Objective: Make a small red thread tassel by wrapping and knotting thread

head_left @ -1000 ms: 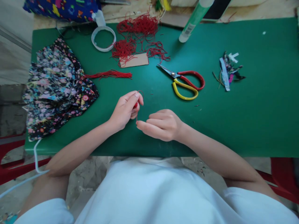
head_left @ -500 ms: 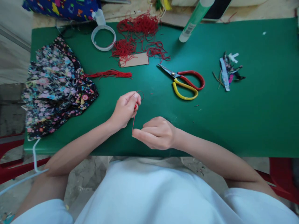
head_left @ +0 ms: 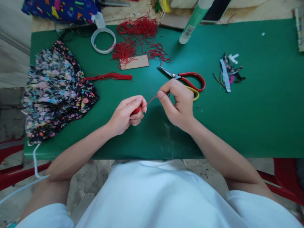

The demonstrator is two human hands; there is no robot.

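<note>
Head view: red thread drawn straight

I see the left hand closed around a small red piece; the right hand pinches the thread between thumb and finger above the worktop, near the scissors.

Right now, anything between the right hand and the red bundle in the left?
Only the fingers of the left hand, partly covering the red bundle. Just a red thread spans the gap to the right hand; the red-and-yellow-handled scissors lie outside it.
</note>
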